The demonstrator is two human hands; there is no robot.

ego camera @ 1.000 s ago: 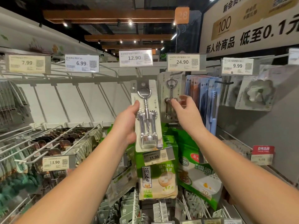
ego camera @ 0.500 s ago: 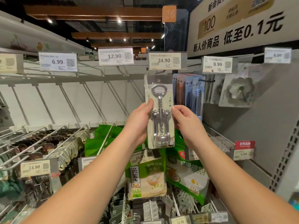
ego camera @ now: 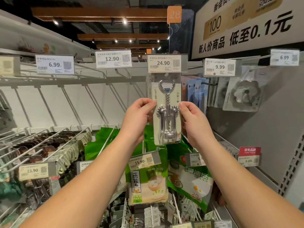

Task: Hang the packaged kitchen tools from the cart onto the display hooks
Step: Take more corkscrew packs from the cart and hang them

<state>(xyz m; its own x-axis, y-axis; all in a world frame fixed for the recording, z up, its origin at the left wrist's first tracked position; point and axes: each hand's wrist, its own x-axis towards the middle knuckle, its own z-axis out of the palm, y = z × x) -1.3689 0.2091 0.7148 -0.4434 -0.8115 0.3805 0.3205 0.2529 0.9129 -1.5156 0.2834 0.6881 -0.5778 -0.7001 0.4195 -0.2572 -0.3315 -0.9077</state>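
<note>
A packaged silver wing corkscrew (ego camera: 167, 111) on a white card stands upright right under the 24.90 price tag (ego camera: 167, 63). My left hand (ego camera: 139, 116) pinches the card's left edge and my right hand (ego camera: 191, 119) pinches its right edge. The card's top reaches the tag, where the hook's tip is hidden. Another identical card shows just behind it at the left. The cart is out of view.
Empty wire hooks run under the 6.99 tag (ego camera: 55, 64) and 12.90 tag (ego camera: 113, 58) at the left. Blue packs (ego camera: 196, 94) hang right of the corkscrew, a flower-shaped item (ego camera: 241, 94) further right. Green bags (ego camera: 189, 175) and full hooks (ego camera: 49, 145) fill the lower rows.
I carried the corkscrew pack rightward from the 12.90 hook to under the 24.90 tag. My right hand left the hanging pack and took this pack's right edge; the pack rose.
</note>
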